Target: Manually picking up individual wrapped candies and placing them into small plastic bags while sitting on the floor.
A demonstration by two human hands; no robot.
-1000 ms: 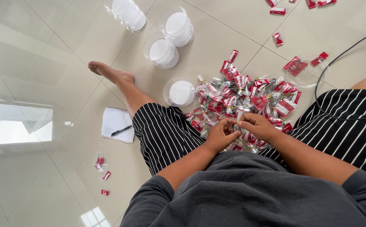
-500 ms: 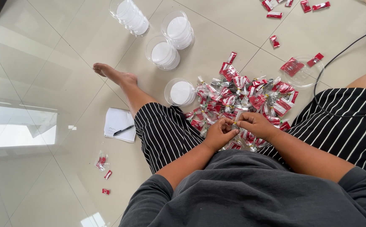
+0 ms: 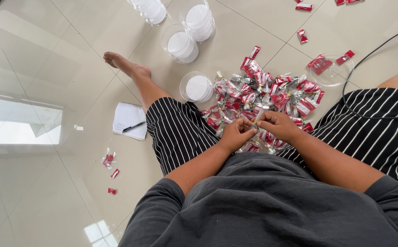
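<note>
Pale tiled floor point(image 3: 48, 68), wide bare stretch on the person's left; black cable point(image 3: 368, 57) trails along the right edge; heap of red and silver packets point(image 3: 265, 93) fills the gap between the legs; notepad point(image 3: 129, 120) with pen lies by the left knee; clear tubs point(image 3: 183, 43) stacked with white lids stand beyond the heap, one tub point(image 3: 196, 87) touching it; left hand point(image 3: 235, 135) and right hand point(image 3: 276, 126) meet, fingertips pinched shut on one small packet point(image 3: 256, 124) at the heap's near edge.
</note>
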